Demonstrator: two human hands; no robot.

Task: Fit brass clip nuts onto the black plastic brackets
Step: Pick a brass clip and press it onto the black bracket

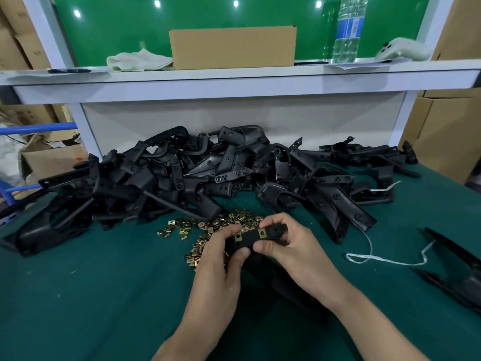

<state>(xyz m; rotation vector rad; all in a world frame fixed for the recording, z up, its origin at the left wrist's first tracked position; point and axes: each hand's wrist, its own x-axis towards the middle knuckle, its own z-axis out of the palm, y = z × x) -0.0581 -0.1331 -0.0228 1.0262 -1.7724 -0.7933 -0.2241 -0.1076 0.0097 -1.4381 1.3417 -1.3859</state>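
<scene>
A black plastic bracket (pixel 251 239) is held over the green table between both hands. My left hand (pixel 221 252) grips its left end, the thumb curled under the front. My right hand (pixel 283 241) grips the right end, fingers wrapped over the top. Two brass clip nuts sit on the bracket's upper edge, one by my left fingers (pixel 238 237) and one near the middle (pixel 263 233). Loose brass clip nuts (pixel 205 229) lie scattered on the mat just behind and left of my hands. The bracket's lower part is hidden by my hands.
A big heap of black brackets (pixel 208 173) fills the back of the green table (pixel 91 282). More black parts (pixel 458 272) lie at the right edge, with white string (pixel 385 260) beside them. A shelf above holds a cardboard box (pixel 231 48), cloth (pixel 138 61) and water bottle (pixel 347 29).
</scene>
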